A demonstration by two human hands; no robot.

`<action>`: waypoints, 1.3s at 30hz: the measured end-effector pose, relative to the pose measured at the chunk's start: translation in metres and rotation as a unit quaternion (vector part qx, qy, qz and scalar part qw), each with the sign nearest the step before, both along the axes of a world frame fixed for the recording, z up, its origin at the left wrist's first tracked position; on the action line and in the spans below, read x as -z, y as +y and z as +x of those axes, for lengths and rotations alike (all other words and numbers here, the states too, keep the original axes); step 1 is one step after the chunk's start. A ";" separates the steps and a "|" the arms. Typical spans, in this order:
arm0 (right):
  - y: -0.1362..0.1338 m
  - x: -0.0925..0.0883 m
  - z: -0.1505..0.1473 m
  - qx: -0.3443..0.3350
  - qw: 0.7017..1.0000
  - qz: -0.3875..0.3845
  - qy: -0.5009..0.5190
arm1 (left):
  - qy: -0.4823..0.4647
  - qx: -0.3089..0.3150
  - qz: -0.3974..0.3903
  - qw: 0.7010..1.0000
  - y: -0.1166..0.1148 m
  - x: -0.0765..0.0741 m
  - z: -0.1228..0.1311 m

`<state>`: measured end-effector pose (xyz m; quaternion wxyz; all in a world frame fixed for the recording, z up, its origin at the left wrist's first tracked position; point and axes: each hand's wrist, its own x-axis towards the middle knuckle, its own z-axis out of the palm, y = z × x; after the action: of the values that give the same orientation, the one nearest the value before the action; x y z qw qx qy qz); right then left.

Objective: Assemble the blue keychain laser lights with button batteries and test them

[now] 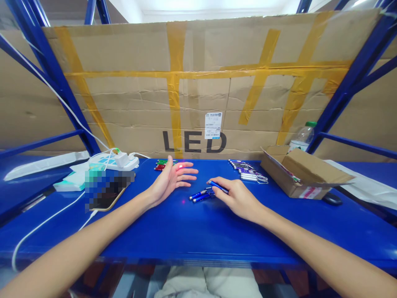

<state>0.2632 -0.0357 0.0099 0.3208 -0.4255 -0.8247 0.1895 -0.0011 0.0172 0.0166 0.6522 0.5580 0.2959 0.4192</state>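
on blue table [186, 231], right hand [237, 198] grips blue penlight [218, 186].

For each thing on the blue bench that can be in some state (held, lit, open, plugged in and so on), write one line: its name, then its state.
Left hand: open, palm turned inward, a red light spot on the fingers.
Right hand: closed on the blue pen light.
Blue pen light: held, pointing at the left hand.
Cardboard box: open, flap up.
Power strip: white charger plugged in.
Phone: lying flat, cable attached.
Water bottle: upright, capped.
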 end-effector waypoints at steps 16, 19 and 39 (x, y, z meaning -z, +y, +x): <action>-0.003 -0.002 -0.001 -0.040 0.998 -0.014 -0.042 | 0.008 0.010 -0.010 1.000 0.001 0.002 0.000; -0.003 -0.001 -0.001 -0.037 0.997 -0.023 -0.064 | 0.009 0.013 -0.011 1.000 0.001 0.002 0.000; 0.000 0.002 0.000 0.017 0.998 -0.014 -0.066 | 0.017 0.016 0.004 1.000 0.001 0.002 0.000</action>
<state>0.2636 -0.0353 0.0082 0.2631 -0.4552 -0.8341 0.1671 -0.0016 0.0185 0.0150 0.6516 0.5725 0.2962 0.3999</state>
